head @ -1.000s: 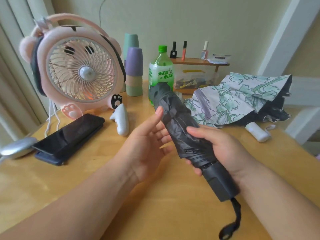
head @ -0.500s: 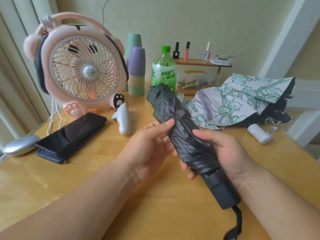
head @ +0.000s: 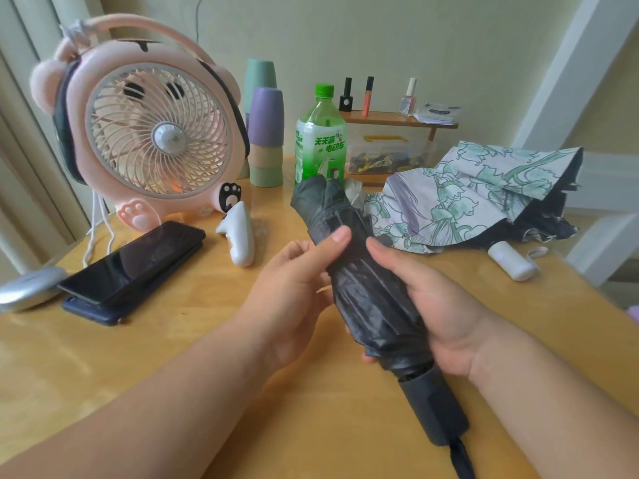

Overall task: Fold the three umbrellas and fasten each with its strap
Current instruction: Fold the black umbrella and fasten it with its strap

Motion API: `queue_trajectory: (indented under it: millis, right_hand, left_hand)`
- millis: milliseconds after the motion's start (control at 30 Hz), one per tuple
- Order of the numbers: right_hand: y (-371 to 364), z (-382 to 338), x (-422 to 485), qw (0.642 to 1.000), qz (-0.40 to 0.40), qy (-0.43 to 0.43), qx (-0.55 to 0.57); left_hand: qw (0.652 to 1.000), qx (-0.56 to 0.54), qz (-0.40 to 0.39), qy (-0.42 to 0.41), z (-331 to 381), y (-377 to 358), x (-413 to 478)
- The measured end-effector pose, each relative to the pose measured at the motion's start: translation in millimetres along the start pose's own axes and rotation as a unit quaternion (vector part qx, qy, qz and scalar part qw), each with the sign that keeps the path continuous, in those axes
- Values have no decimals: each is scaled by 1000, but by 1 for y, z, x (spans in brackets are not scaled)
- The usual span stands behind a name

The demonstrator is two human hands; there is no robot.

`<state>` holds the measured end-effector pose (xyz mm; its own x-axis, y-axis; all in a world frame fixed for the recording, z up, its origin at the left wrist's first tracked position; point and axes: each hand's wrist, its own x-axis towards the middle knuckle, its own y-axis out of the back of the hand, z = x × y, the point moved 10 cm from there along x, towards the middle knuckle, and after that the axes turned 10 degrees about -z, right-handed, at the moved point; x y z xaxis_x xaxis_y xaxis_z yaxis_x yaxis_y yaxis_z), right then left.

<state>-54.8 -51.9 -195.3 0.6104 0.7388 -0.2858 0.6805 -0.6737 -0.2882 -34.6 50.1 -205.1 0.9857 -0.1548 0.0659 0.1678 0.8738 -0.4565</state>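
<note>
Single wide-angle head view, forward and down, close over left hand (head: 294,299) and right hand (head: 442,312), margins seemingly lens-warped.

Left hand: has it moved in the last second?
Yes. The left hand closed rightward, away from the phone, so its thumb now presses the black umbrella.

- My wooden table (head: 173,340) fills the lower frame.
- Upper left: pink fan (head: 155,140), with stacked cups (head: 265,133) beside it.
- Left: navy case (head: 93,311) under a phone (head: 135,262).
- Centre back: green bottle (head: 320,140).
- Right: floral umbrella (head: 477,191), lying unfolded.
</note>
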Motion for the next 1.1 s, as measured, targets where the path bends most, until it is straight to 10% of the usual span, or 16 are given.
queue_trajectory:
  millis: [200,333,567,800,1100]
  right_hand:
    - [-13,9,2,992,-104,-31,61]
    - [-15,8,-2,989,-130,-40,51]
    - [7,-5,-5,986,22,26,-165]
    - [14,1,2,999,15,30,-23]
    - [23,-16,-2,984,93,112,-105]
  left_hand:
    - [989,-73,-117,50,-1,-29,-4]
    - [999,-23,-42,-10,9,-11,0]
    - [997,-37,52,-38,16,7,-4]
    - [985,-166,-36,10,6,-8,2]
    - [991,-133,5,-33,8,6,3]
